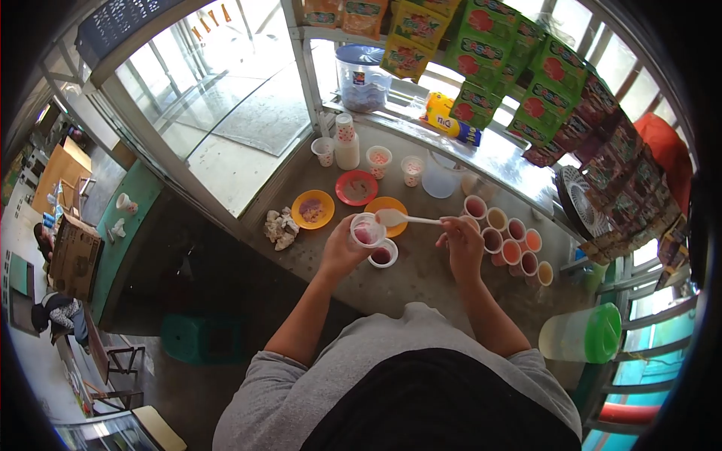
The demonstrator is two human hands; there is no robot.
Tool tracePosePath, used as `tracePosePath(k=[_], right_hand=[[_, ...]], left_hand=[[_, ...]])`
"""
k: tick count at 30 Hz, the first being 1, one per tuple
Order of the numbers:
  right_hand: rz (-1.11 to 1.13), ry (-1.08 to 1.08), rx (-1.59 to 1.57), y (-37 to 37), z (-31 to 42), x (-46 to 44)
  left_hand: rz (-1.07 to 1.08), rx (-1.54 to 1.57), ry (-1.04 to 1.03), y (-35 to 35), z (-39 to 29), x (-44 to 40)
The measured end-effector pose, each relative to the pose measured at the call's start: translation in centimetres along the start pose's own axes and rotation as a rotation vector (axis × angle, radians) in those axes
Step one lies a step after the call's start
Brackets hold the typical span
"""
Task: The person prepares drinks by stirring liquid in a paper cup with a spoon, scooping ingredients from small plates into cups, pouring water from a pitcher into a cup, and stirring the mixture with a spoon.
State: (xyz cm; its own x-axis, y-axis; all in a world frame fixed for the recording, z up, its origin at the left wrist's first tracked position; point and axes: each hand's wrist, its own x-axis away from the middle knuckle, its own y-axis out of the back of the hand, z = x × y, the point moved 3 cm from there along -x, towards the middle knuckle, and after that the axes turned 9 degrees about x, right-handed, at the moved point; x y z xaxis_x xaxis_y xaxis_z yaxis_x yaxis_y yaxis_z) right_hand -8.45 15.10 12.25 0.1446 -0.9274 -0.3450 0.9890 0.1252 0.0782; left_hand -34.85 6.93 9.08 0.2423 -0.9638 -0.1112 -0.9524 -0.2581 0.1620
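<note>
My left hand [340, 254] is closed around a clear plastic cup [365, 231] with pink and dark red contents. In my right hand [465, 246] is the handle of a white plastic spoon [415, 219]. The bowl of the spoon is beside the rim of the held cup, over an orange plate [394, 206]. Just below the held cup, a second cup [383, 254] with dark red liquid stands on the counter. To the right of my right hand stand several filled cups [511, 251], their contents red, orange and brown.
A red plate [356, 188], another orange plate [313, 210] and crumpled tissue [281, 228] lie to the left. Behind stand stacked cups [345, 129], a clear pitcher [442, 176] and a blue-lidded tub [362, 78]. Drink sachets [481, 49] hang above. A green-lidded jug [583, 334] is at right.
</note>
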Motion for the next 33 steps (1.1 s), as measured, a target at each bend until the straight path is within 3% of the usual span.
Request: tracePosePath(k=[1, 2, 4, 8, 10, 12, 18, 22, 24, 26, 28, 30, 33], right_hand=[[0.067, 0.213, 0.171, 0.3, 1.9, 0.2], [0.053, 0.210, 0.176, 1.0, 3.4, 0.3], [0.122, 0.690, 0.535, 1.6, 7.5, 1.0], [0.186, 0.743, 0.679, 3.6, 9.3, 2.8], [0.305, 0.772, 0.807, 4.5, 9.2, 3.5], [0.346, 0.743, 0.846, 5.4, 9.0, 3.8], [0.433, 0.507, 0.831, 10.9, 7.9, 4.4], [0.398, 0.367, 0.784, 14.5, 5.5, 6.6], [0.354, 0.344, 0.777, 15.8, 4.8, 7.7], [0.302, 0.326, 0.770, 16.9, 3.5, 8.9], [0.367, 0.174, 0.607, 17.5, 1.2, 9.7], [0.354, 0.210, 0.624, 18.4, 0.7, 10.0], [0.293, 0.133, 0.590, 19.5, -1.2, 11.0]], left_hand=[[0.009, -0.004, -0.062, -0.8, -0.8, -0.1], [0.020, -0.006, -0.123, -1.6, -1.5, 0.0], [0.044, 0.012, -0.155, -3.3, -3.0, 0.5], [0.174, 0.191, -0.141, -7.5, -4.2, 1.4], [0.247, 0.099, -0.208, -9.8, -4.7, 2.1], [0.315, 0.007, -0.278, -12.3, -4.9, 2.9], [0.562, 0.006, -0.112, -19.0, -4.4, 5.7], [0.585, 0.022, -0.057, -22.8, -2.4, 7.7], [0.559, 0.270, 0.062, -24.4, -0.8, 8.9], [0.560, 0.250, 0.099, -25.7, 1.2, 9.8], [0.570, 0.226, 0.125, -26.8, 2.5, 10.8], [0.578, 0.379, 0.179, -28.0, 2.9, 11.7], [0.642, 0.346, 0.199, -29.7, 2.5, 12.1]])
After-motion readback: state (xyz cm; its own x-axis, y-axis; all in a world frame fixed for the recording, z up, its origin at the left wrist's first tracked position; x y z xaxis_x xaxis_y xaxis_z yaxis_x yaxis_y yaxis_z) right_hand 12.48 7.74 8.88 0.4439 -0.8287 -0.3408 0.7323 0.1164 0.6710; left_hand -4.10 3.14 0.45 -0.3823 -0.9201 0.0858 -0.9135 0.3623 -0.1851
